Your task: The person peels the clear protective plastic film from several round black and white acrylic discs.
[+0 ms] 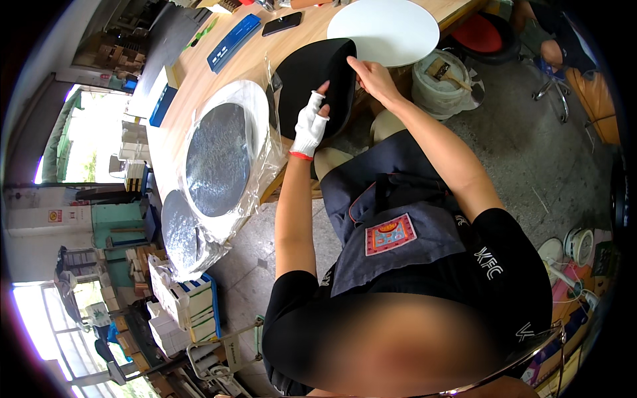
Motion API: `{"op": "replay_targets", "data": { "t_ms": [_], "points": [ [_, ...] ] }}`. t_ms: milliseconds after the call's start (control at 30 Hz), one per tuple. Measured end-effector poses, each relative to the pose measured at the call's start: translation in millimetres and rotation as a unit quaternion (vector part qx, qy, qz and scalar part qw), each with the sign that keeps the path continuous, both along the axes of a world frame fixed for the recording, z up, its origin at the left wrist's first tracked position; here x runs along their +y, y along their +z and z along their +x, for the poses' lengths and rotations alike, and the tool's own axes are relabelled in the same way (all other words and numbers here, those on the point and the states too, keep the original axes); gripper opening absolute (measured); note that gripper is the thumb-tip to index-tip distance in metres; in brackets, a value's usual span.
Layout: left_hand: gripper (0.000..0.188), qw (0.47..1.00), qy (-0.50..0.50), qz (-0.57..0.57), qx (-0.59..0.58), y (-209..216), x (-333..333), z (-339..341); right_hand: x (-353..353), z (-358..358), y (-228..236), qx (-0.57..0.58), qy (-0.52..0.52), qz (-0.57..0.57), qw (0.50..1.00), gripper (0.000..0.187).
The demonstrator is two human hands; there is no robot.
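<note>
A clear plastic bag [255,156] wraps a silver-centred round white plate [222,156] on the wooden table [199,79]. At the table's edge, the white-gloved left hand [310,126] and bare right hand [371,78] both grip a matte black round disc [312,79], tilted upright.

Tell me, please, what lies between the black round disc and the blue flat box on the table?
In the head view, between the black disc and the blue box there is only bare wooden table; a dark phone lies just beyond that stretch.

At your twelve o'clock runs a long pale wooden workbench [199,79]. A grey speckled concrete floor [531,152] spreads toward three o'clock. Bright daylight enters through large windows [86,142] at nine o'clock.
</note>
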State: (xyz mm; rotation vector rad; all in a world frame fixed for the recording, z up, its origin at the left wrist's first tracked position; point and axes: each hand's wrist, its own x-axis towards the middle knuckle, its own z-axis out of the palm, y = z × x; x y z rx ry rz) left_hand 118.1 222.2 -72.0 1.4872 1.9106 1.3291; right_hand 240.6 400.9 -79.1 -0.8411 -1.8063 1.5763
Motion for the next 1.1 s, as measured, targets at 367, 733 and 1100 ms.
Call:
{"op": "replay_targets", "data": {
  "t_ms": [367,733,1100],
  "points": [
    [0.046,0.994,-0.022,0.002,0.105,0,7,-2,2,-10,-21,0.103,-0.028,-0.189,0.976,0.030],
    [0.041,0.998,0.045,0.017,0.040,-5,2,2,0,-2,-6,0.020,0.016,-0.036,0.999,0.039],
    [0.041,0.998,-0.006,-0.016,0.068,-6,5,-3,0,-11,-22,0.105,-0.032,-0.183,0.977,0.035]
  ]
}}
